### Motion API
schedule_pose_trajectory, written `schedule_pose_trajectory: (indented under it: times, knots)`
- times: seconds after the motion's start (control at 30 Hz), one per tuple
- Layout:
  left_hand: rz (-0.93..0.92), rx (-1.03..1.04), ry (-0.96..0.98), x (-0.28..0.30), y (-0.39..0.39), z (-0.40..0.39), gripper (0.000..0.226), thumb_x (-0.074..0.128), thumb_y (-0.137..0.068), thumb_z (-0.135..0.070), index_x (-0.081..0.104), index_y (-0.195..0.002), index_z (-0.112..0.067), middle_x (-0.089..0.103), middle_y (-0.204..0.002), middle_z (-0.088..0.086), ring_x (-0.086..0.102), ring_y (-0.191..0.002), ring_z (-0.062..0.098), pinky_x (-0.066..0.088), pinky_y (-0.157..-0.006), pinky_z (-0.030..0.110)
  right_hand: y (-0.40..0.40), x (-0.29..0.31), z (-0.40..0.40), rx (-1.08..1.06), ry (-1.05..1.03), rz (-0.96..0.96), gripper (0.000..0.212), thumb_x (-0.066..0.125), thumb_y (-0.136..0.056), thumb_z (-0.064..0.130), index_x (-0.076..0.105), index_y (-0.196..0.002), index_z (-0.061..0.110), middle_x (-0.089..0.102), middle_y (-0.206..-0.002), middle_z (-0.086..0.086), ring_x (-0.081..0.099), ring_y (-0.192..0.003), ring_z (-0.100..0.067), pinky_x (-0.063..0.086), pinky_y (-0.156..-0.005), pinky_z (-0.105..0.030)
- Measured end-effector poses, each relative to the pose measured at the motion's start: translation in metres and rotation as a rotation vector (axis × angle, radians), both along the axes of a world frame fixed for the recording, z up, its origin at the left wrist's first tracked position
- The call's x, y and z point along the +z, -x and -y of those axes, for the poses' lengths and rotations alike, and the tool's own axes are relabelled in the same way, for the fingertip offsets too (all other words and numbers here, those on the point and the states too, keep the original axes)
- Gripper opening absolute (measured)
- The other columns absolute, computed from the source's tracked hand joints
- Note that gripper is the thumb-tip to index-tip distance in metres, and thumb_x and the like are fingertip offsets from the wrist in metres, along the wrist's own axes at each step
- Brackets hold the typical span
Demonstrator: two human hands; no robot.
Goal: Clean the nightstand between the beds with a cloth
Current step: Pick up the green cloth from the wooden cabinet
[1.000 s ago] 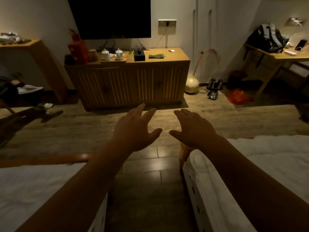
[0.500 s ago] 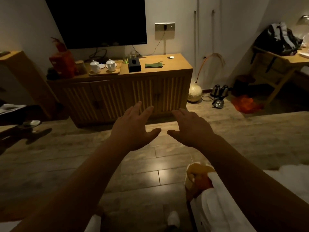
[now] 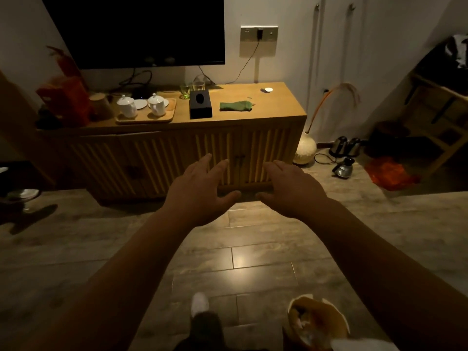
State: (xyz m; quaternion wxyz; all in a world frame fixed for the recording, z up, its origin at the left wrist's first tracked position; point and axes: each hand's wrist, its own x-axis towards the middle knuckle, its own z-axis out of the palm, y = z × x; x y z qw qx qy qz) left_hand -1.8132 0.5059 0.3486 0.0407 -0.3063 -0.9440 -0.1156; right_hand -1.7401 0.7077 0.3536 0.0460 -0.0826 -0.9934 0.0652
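From the head cam we've got both bare arms stretched forward over the dark wood-plank floor (image 3: 228, 262). Our left hand (image 3: 200, 191) and right hand (image 3: 291, 191) float palm-down side by side, fingers loosely spread, holding nothing. The folded green cloth (image 3: 236, 106) lies well ahead of us on top of the slatted wooden cabinet (image 3: 278, 110), just right of a black tissue box (image 3: 200, 105). No nightstand in frame.

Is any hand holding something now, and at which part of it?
Nothing is held. The left hand and right hand are both open, in the air.
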Motion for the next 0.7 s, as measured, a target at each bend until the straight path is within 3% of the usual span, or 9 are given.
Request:
schedule_pose_trajectory:
  times: [0.2,0.43,0.7]
  knots:
    - [-0.036,-0.061,0.016,-0.015,0.149,-0.038,0.083,0.044,-0.079,-0.074,0.019,-0.149,-0.036,0.019,-0.159,0.008,0.026,-0.142,0.030,0.038,-0.102,0.051,0.135,-0.015,-0.022,-0.005,0.004,-0.007,0.069,0.065,-0.080,0.054,0.039,-0.136,0.024,0.052,-0.133,-0.002,0.051,-0.118,-0.025,0.047,-0.087,-0.042]
    - [0.006,-0.094,0.074,-0.012,0.299,-0.068,0.080,0.045,-0.082,-0.072,0.018,-0.149,-0.038,0.021,-0.158,0.006,0.028,-0.141,0.029,0.042,-0.100,0.049,0.282,-0.014,-0.034,-0.049,0.031,0.057,0.076,0.061,-0.084,0.053,0.028,-0.146,0.025,0.037,-0.150,-0.002,0.038,-0.135,-0.025,0.042,-0.102,-0.045]
    - [0.085,-0.072,0.122,-0.037,0.435,-0.130,0.079,0.041,-0.082,-0.075,0.015,-0.149,-0.042,0.019,-0.159,0.002,0.025,-0.143,0.028,0.042,-0.099,0.048,0.423,-0.039,-0.101,-0.059,0.037,0.103,0.078,0.059,-0.084,0.056,0.025,-0.147,0.026,0.035,-0.152,-0.001,0.037,-0.136,-0.025,0.043,-0.101,-0.045]
